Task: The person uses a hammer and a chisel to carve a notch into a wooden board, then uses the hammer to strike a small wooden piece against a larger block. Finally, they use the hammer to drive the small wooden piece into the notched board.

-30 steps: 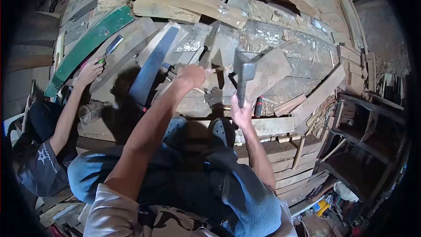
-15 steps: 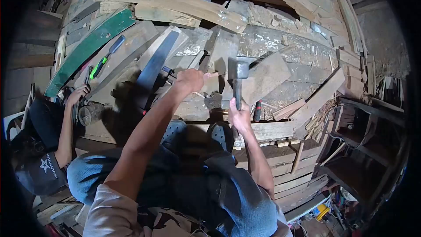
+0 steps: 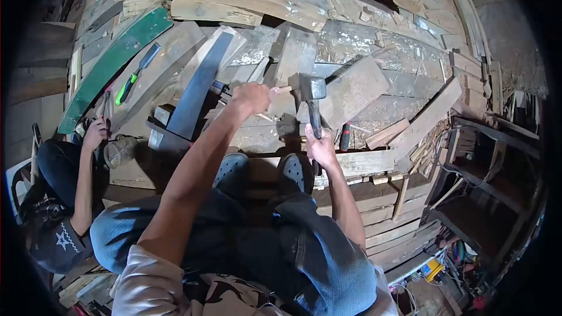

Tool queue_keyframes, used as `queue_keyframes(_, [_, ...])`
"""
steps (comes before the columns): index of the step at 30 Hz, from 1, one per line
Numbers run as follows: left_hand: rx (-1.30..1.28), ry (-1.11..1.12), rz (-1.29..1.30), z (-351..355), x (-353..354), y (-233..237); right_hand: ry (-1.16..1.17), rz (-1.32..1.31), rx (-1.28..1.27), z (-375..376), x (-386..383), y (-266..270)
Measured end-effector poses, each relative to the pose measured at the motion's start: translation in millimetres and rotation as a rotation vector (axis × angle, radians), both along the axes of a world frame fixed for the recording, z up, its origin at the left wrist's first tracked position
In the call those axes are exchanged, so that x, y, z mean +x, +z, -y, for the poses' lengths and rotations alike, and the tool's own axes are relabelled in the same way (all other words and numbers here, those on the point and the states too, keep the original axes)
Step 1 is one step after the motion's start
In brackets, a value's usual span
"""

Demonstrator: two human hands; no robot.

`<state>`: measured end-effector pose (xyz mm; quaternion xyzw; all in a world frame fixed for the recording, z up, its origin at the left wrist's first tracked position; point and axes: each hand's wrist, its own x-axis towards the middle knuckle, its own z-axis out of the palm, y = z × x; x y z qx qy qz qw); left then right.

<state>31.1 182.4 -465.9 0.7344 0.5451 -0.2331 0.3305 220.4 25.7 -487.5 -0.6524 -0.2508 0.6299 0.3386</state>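
Observation:
My left hand (image 3: pixel 250 98) is closed around a short wooden stick (image 3: pixel 284 89), whose pale end points right from my fist. In my right hand (image 3: pixel 322 147), a hammer (image 3: pixel 312 88) with a heavy metal block of a head and a dark handle stands nearly upright. Its head is right at the stick's end, above the boards. Behind my left hand lies a long dark blue board (image 3: pixel 202 85). A red-and-black tool handle (image 3: pixel 345 137) lies just right of my right hand.
At left, another person's hand (image 3: pixel 97 134) is near a glass jar (image 3: pixel 120 152). A chisel with a green handle (image 3: pixel 126 89) rests beside a curved green board (image 3: pixel 117 64). Loose planks (image 3: pixel 430 114) lie at right, near a dark shelf (image 3: pixel 486 169).
The hammer head has turned and shifted slightly left, close to the stick's end. The other person's hand has moved a little down and left. My left hand keeps its grip.

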Motion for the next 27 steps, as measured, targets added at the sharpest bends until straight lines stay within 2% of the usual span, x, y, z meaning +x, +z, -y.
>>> queue_keyframes(3, [-0.018, -0.021, 0.007, -2, 0, -17, -0.030, -0.012, 0.038, 2, -7, 8])
queue_keyframes(7, [0.032, 0.006, 0.057, -2, -2, -8, 0.024, 0.037, 0.002, 3, -7, 1])
queue_keyframes(9, [0.030, -0.078, 0.060, -2, -3, 3, -0.026, 0.027, 0.017, -19, -4, 5])
queue_keyframes(10, [0.053, -0.063, 0.060, -1, -3, 1, -0.010, -0.033, -0.013, -32, -1, 4])
queue_keyframes(11, [0.047, -0.067, 0.057, 2, -3, -2, -0.008, 0.029, 0.035, -47, -4, 9])
queue_keyframes(13, [0.107, -0.023, 0.056, 6, -1, -6, 0.010, -0.021, -0.062, -60, -2, 13])
queue_keyframes(15, [0.071, -0.069, 0.028, 3, 1, -10, 0.101, 0.456, 0.266, -39, -16, -22])
queue_keyframes(16, [0.067, 0.000, 0.034, 6, 4, -3, 0.115, 0.527, 0.164, -34, -17, -44])
queue_keyframes(17, [0.056, 0.068, 0.033, 8, 2, -1, 0.076, 0.453, 0.232, -32, -24, -21])
queue_keyframes(18, [0.110, 0.014, 0.012, 10, -1, -13, 0.078, 0.395, 0.167, -27, -23, -12])
queue_keyframes(20, [0.100, 0.022, 0.015, 8, -1, -6, 0.082, 0.343, 0.096, -13, -12, -4])
queue_keyframes(22, [0.091, 0.028, 0.009, 8, 0, -5, -0.037, -0.063, -0.102, 4, -4, 1])
queue_keyframes(23, [0.084, 0.028, 0.006, 8, -1, -8, -0.001, -0.039, -0.005, 13, -4, -4])
queue_keyframes(25, [0.071, 0.070, 0.052, 9, -2, -10, 0.017, 0.084, -0.043, 28, -4, -5])
queue_keyframes(27, [0.043, 0.050, 0.037, 6, -2, -7, -0.008, 0.091, -0.008, 29, -10, -1])
